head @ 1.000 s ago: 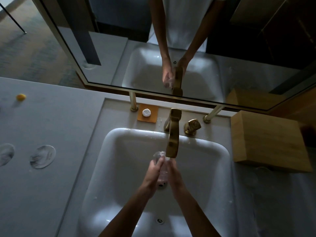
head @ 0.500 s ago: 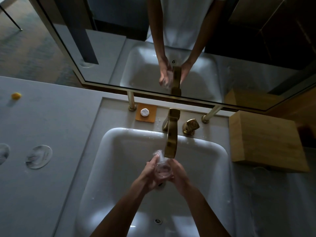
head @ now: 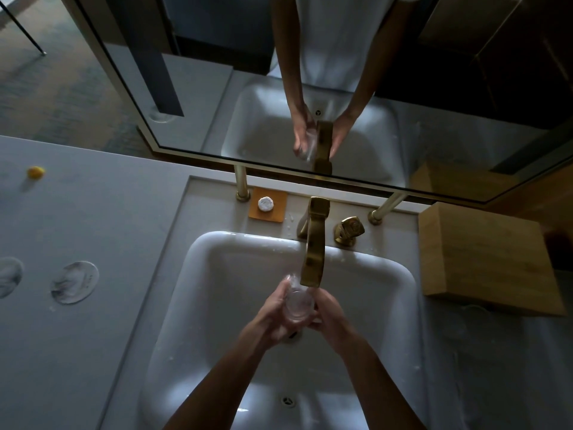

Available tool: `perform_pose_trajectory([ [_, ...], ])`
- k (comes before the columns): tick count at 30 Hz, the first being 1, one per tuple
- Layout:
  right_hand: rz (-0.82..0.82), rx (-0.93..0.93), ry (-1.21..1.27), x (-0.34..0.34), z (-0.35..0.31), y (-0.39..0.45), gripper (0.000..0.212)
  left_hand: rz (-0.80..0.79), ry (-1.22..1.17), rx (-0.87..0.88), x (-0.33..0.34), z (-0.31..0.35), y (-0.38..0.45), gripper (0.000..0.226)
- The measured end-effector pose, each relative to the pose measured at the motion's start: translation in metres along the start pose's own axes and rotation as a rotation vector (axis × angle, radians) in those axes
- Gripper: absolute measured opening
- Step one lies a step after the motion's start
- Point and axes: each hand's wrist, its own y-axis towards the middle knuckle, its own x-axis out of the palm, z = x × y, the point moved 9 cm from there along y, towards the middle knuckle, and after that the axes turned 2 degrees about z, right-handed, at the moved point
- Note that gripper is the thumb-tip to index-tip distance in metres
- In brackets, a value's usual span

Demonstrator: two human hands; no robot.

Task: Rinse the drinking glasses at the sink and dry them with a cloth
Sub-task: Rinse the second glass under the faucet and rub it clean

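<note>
A clear drinking glass (head: 299, 305) is held over the white sink (head: 217, 274), just below the spout of the brass tap (head: 314, 243). My left hand (head: 273, 315) grips its left side with curled fingers. My right hand (head: 330, 315) curls round its right side. The glass's mouth faces up towards me. Two more glasses (head: 75, 282) stand on the grey counter at the left, one (head: 9, 276) at the frame's edge. No cloth is in view.
A brass tap handle (head: 348, 231) sits right of the spout. An orange soap dish (head: 268, 204) with a white round piece lies behind the sink. A wooden box (head: 483, 259) stands at the right. A small yellow object (head: 36, 172) lies far left. A mirror (head: 310, 72) rises behind.
Both hands have closed round the glass and lowered it slightly, turning its mouth upward. The view has shifted a little.
</note>
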Motion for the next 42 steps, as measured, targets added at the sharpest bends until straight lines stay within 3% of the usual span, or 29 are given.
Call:
perform_pose_trajectory([
  [2, -0.013, 0.003, 0.003, 0.004, -0.001, -0.004, 0.033, 0.014, 0.002, -0.002, -0.002, 0.000, 0.001, 0.052],
  [6, -0.011, -0.026, 0.019, 0.012, -0.009, -0.011, 0.056, 0.093, 0.097, 0.047, -0.008, -0.001, 0.003, 0.074],
  [11, 0.006, -0.070, 0.129, 0.009, -0.017, -0.010, 0.032, 0.108, 0.186, 0.103, -0.004, -0.009, 0.009, 0.046],
  [15, -0.026, -0.088, 0.135, 0.011, -0.015, -0.010, 0.035, 0.095, 0.174, 0.107, 0.004, -0.001, -0.003, 0.037],
  [18, -0.114, -0.153, 0.108, 0.028, -0.024, -0.017, 0.056, 0.148, 0.168, 0.119, -0.006, 0.002, -0.004, 0.042],
  [23, -0.136, -0.202, 0.099, 0.037, -0.030, -0.017, 0.118, 0.099, -0.002, 0.126, -0.011, 0.007, -0.008, 0.056],
  [27, -0.063, -0.150, 0.126, 0.035, -0.026, -0.007, 0.113, 0.095, -0.049, 0.124, -0.011, 0.011, -0.006, 0.082],
  [29, -0.026, -0.135, 0.105, 0.032, -0.026, -0.005, 0.124, 0.053, -0.074, 0.095, -0.005, 0.012, -0.007, 0.085],
  [30, -0.020, -0.136, 0.094, 0.031, -0.026, -0.003, 0.124, 0.053, -0.066, 0.088, -0.004, 0.012, -0.008, 0.082],
  [34, -0.037, -0.091, 0.041, 0.026, -0.020, -0.003, 0.090, 0.079, -0.045, 0.068, -0.006, 0.006, -0.006, 0.080],
  [39, -0.039, -0.053, 0.077, 0.015, -0.007, -0.008, 0.057, 0.105, 0.085, 0.071, -0.001, -0.004, -0.006, 0.056],
  [42, -0.050, -0.026, 0.031, 0.013, -0.004, -0.015, 0.049, 0.091, 0.158, 0.109, 0.001, -0.003, -0.008, 0.046],
])
